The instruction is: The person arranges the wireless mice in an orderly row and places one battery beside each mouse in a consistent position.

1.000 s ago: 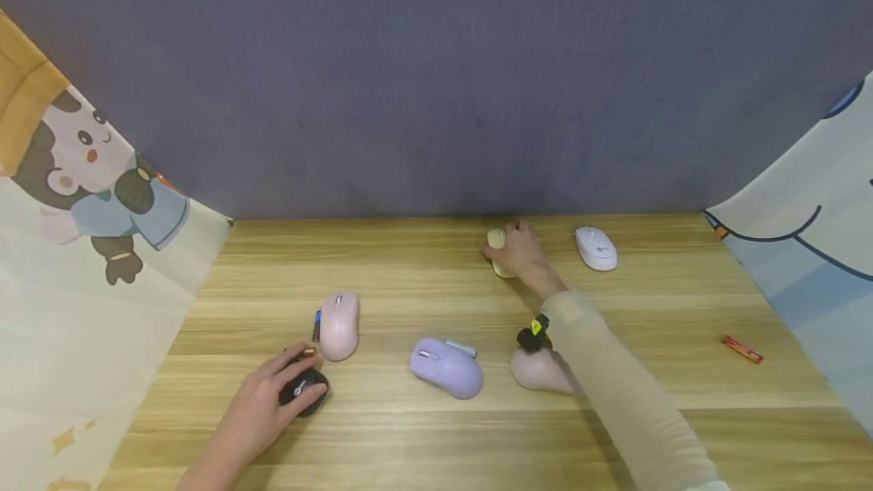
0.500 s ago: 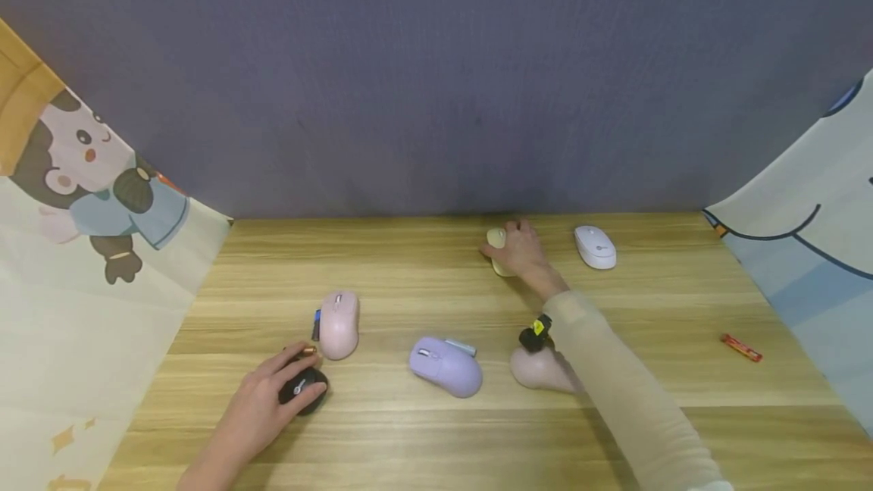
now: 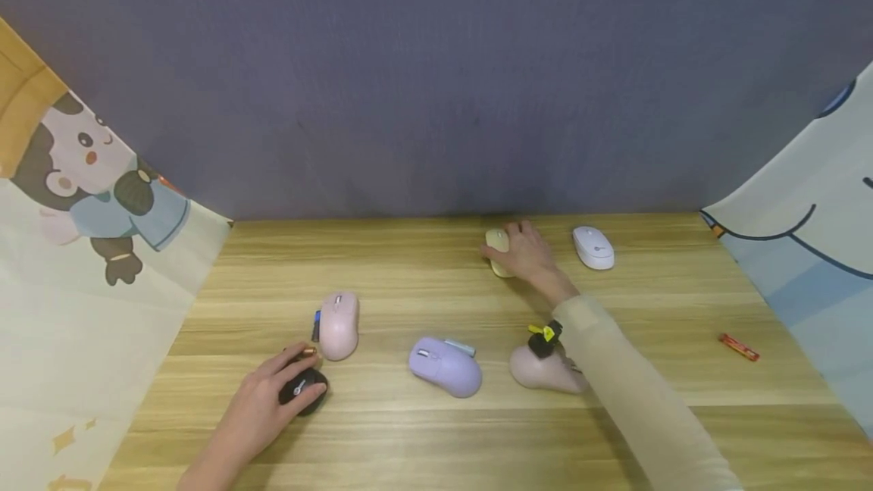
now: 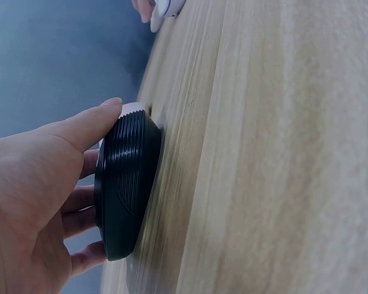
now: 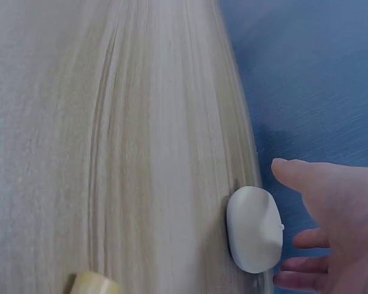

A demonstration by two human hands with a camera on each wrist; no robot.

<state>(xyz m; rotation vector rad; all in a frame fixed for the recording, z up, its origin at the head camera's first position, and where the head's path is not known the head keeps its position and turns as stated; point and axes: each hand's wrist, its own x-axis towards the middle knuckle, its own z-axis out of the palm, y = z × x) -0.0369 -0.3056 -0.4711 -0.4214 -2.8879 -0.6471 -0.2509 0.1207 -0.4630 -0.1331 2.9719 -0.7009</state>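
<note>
In the head view my left hand [image 3: 261, 394] grips a black computer mouse [image 3: 312, 377] at the lower left. The left wrist view shows its thumb on one side of the black mouse [image 4: 130, 184] and the fingers round the other. A copper-coloured battery end [image 3: 310, 351] shows beside the fingertips. My right hand [image 3: 528, 252] hovers over a pale yellow mouse [image 3: 498, 241] near the back edge, partly covering it. From the right wrist, thumb and fingers stand spread beside the yellow mouse [image 5: 254, 229], with a gap at the thumb; contact elsewhere cannot be told.
A white mouse [image 3: 594, 248] lies right of the right hand. Nearer are a pink mouse [image 3: 339, 326] by a dark blue battery [image 3: 316, 326], a purple mouse [image 3: 446, 367] by a light blue battery [image 3: 461, 347], another pinkish mouse [image 3: 539, 371] under the right forearm, and a red battery [image 3: 740, 347].
My right forearm and its wrist camera have shifted slightly right, uncovering more of the pinkish mouse below. The right hand stays at the yellow mouse, and the left has not visibly moved.
</note>
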